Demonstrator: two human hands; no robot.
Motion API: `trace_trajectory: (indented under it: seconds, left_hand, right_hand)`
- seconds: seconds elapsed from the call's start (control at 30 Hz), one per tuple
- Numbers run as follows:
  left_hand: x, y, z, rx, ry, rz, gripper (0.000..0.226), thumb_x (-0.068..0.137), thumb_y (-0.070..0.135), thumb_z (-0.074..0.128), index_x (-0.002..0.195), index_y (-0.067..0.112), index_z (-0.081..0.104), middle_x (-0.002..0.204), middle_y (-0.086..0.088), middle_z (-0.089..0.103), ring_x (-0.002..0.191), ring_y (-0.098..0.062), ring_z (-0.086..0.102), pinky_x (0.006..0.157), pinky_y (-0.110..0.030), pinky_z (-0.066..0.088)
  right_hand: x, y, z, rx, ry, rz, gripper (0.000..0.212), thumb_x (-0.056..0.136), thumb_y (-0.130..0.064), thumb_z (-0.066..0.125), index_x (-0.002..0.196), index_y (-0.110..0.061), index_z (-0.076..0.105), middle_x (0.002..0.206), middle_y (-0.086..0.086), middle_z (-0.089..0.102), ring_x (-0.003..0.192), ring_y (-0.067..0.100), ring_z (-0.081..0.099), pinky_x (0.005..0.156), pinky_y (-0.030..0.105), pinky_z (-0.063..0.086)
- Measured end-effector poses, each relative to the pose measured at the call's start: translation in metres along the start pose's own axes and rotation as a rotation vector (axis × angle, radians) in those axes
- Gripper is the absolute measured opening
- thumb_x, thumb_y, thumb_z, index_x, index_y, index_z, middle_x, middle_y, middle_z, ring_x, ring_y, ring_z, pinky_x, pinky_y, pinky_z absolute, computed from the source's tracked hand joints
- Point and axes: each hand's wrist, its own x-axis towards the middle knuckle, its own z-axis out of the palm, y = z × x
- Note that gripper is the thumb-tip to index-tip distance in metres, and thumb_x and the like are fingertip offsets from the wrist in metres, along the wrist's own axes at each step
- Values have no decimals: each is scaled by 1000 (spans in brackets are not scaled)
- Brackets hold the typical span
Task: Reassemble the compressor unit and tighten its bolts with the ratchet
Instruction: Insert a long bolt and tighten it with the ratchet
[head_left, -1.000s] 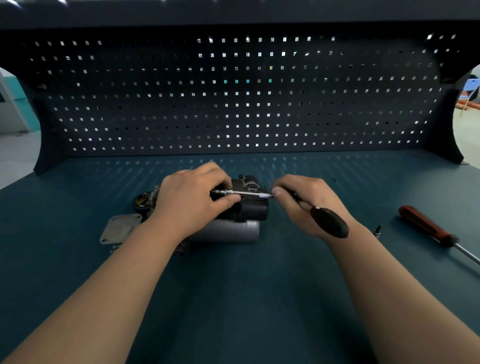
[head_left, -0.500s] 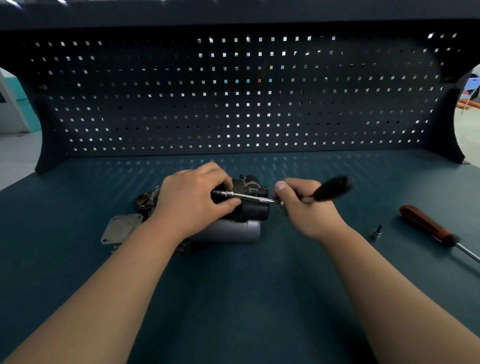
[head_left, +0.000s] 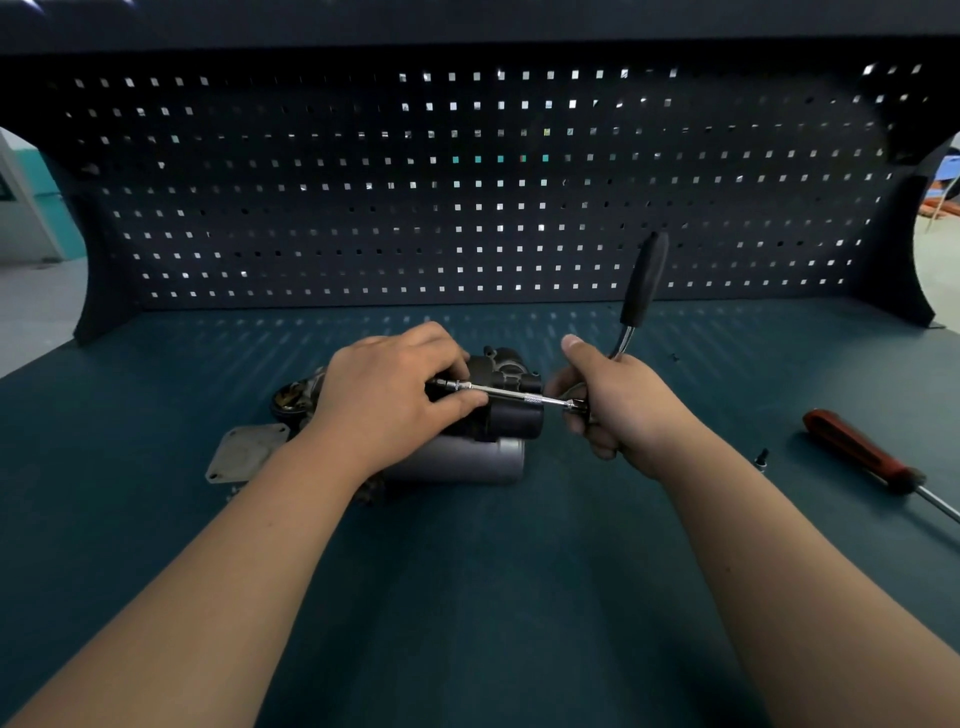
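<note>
Curling my right hand (head_left: 618, 410) round the ratchet (head_left: 643, 280), I am pinching its extension bar (head_left: 511, 393) with my left hand (head_left: 387, 395) against the compressor unit (head_left: 506, 421) lying mid-table (head_left: 467, 597); tilting the bar risks slipping off the bolt.

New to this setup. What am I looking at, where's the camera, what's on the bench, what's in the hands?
No robot here: one camera on a person's head looks down at their own bare hands over a workbench. The right hand grips the ratchet, handle pointing up. The left hand pinches its extension bar at the compressor unit. Loose on the bench: a metal cover plate on the left, a small bit or bolt and a red-handled screwdriver on the right.
</note>
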Motion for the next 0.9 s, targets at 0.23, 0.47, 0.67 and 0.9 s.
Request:
trace_trajectory:
  seconds: [0.23, 0.47, 0.67, 0.9]
  left_hand:
    - [1, 1, -1, -4, 25, 5, 22, 76, 59, 57, 79, 37, 63, 98, 24, 63, 80, -9, 60, 59, -17, 25]
    - [2, 2, 0, 20, 16, -19, 17, 79, 54, 63, 79, 37, 63, 98, 24, 63, 78, -8, 58, 58, -17, 23]
    - [2, 4, 0, 6, 18, -45, 21, 77, 57, 59, 79, 37, 64, 99, 24, 64, 84, -10, 62, 60, -25, 27]
    - [2, 3, 1, -16, 2, -51, 25, 74, 61, 54, 79, 38, 63, 100, 25, 63, 86, -10, 62, 62, -26, 28]
  right_hand:
    - [-1, 12, -4, -231, 49, -377, 32, 77, -54, 55, 72, -23, 63, 56, -6, 59, 44, 1, 46, 45, 15, 37]
    - [-2, 25, -11, -550, 154, -798, 25, 78, -40, 71, 95, -22, 66, 80, -15, 61, 72, 7, 58, 65, 23, 47]
    - [-3, 26, -6, -601, 237, -912, 29, 75, -17, 82, 95, -1, 68, 84, 7, 64, 69, 20, 59, 65, 26, 45]
    - [-1, 23, -2, -449, 199, -689, 16, 86, -33, 64, 76, -21, 65, 63, -19, 58, 66, -3, 55, 59, 8, 38]
